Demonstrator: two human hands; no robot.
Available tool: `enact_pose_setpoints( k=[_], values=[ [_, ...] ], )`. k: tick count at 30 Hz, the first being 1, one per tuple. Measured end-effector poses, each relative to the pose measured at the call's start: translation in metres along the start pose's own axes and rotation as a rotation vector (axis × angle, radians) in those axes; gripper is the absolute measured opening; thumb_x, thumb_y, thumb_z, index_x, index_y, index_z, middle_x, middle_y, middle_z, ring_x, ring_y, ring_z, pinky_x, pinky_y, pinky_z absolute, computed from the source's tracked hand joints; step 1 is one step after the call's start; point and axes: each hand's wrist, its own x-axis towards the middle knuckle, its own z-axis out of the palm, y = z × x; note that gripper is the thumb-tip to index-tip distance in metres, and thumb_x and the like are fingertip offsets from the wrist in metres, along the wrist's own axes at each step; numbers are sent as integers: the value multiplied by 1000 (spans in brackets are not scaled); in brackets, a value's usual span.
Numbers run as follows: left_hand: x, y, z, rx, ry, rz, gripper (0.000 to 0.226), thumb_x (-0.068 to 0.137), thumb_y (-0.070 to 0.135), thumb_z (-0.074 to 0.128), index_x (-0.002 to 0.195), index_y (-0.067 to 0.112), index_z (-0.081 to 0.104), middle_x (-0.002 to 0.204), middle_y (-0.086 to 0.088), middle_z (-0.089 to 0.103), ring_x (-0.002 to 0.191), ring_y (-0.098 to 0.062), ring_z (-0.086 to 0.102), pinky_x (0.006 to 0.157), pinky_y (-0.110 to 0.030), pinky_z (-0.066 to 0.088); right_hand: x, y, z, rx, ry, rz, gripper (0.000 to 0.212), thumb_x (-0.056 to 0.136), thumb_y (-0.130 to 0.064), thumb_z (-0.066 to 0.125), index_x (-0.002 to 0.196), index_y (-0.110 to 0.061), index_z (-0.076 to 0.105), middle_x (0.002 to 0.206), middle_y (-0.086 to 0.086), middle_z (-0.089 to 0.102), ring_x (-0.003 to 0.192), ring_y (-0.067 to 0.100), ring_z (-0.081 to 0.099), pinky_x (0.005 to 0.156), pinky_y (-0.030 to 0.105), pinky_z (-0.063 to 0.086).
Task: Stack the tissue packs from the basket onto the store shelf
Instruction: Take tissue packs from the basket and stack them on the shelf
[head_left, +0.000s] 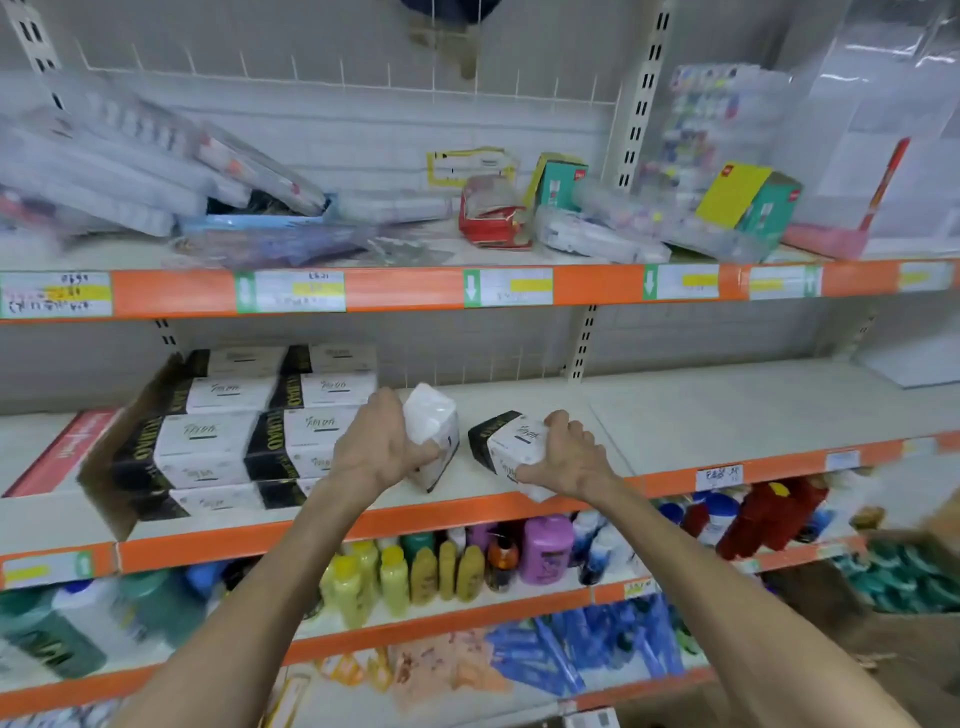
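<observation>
My left hand grips a white tissue pack held on end above the middle shelf. My right hand grips a second black-and-white tissue pack near the shelf's orange front edge, tilted. To the left a stack of black-and-white tissue packs stands several layers high in two columns on the same shelf, beside a brown cardboard flap. The basket is out of view.
The upper shelf holds loose plastic-wrapped goods and small boxes. Below, bottles line a lower shelf. The middle shelf to the right of my hands is bare. A cardboard box sits at lower right.
</observation>
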Motion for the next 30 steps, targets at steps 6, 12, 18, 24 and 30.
enact_pose_setpoints(
  k=[6, 12, 18, 24, 30],
  values=[
    [37, 1, 21, 204, 103, 63, 60, 73, 47, 73, 112, 12, 44, 109, -4, 48, 104, -23, 50, 68, -38, 46, 44, -3, -7, 4, 60, 0, 84, 66, -50, 76, 130, -16, 34, 128, 10, 44, 120, 31, 43, 95, 41, 36],
    [39, -22, 76, 456, 116, 244, 66, 69, 42, 73, 123, 14, 49, 113, -5, 51, 103, -23, 50, 85, -33, 47, 65, 7, 20, 5, -15, 32, 87, 68, -48, 76, 135, -16, 29, 130, 11, 42, 120, 31, 42, 96, 42, 38],
    [35, -29, 106, 145, -6, 312, 45, 87, 38, 61, 124, 16, 49, 121, -1, 46, 112, -19, 47, 92, -31, 44, 76, 39, 37, 18, -87, 82, 76, 78, -37, 69, 142, -21, 30, 138, 10, 36, 124, 33, 35, 100, 42, 37],
    [67, -55, 89, 36, -170, 263, 60, 83, 42, 64, 134, 18, 43, 134, 1, 36, 131, -19, 33, 113, -34, 30, 93, 66, 36, -51, -60, 32, 67, 86, -22, 61, 145, -30, 31, 148, 11, 27, 135, 35, 25, 109, 47, 33],
    [76, -31, 95, 309, -452, 214, 92, 72, 55, 66, 146, 26, 21, 149, 0, 18, 138, -24, 19, 111, -41, 29, 108, 73, 33, -95, -86, -3, 69, 86, -16, 64, 145, -30, 31, 145, 9, 31, 129, 32, 32, 103, 47, 41]
  ],
)
